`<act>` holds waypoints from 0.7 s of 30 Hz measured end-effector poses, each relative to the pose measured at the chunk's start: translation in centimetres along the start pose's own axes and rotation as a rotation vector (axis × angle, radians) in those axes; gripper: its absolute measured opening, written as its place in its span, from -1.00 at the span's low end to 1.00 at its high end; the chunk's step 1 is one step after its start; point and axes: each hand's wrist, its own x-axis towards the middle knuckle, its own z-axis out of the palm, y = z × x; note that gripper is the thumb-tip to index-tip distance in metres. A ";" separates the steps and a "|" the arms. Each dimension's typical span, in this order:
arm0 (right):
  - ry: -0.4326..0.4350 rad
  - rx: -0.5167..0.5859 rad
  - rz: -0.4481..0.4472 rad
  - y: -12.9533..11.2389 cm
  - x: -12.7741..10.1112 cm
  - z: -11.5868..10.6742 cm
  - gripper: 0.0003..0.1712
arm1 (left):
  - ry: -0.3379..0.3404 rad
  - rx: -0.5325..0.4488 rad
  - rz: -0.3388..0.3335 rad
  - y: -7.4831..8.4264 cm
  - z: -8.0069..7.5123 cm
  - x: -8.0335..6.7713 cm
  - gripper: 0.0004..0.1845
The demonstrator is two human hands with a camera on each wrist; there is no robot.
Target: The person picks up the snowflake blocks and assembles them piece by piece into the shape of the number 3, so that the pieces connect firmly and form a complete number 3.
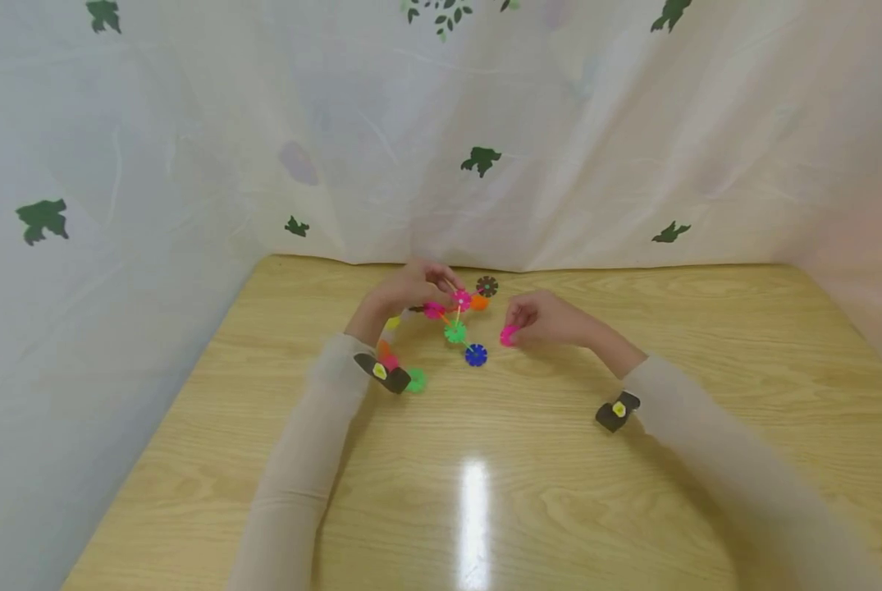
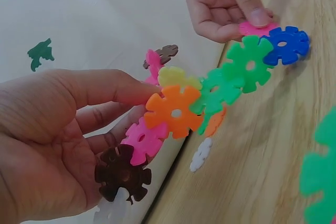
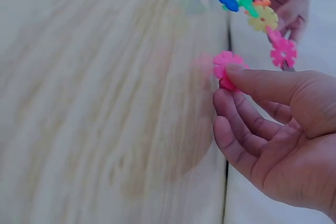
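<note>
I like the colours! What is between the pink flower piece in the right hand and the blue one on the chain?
Nothing but bare wooden table. The head view shows a small gap between the pink piece and the blue piece.

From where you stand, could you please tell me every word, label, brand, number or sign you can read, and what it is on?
None can be read.
Curtain: only a green leaf print, no lettering.
Wrist bands: each bears a small yellow patch, too small and blurred to tell whether it carries a mark.
Snowflake chain in the left hand and pink disc in the right hand: plain plastic, no marks.
</note>
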 end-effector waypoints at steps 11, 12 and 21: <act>0.218 0.192 0.060 0.6 -1.0 -2.6 -0.77 | 0.020 -0.107 -0.023 0.4 2.0 0.4 -0.73; 0.238 0.212 0.053 0.5 -1.0 -2.7 -0.76 | 0.020 -0.113 -0.025 0.4 2.2 0.5 -0.73; 0.342 0.294 0.008 0.2 -1.2 -2.9 -0.72 | 0.029 -0.147 -0.016 0.3 3.2 1.0 -0.73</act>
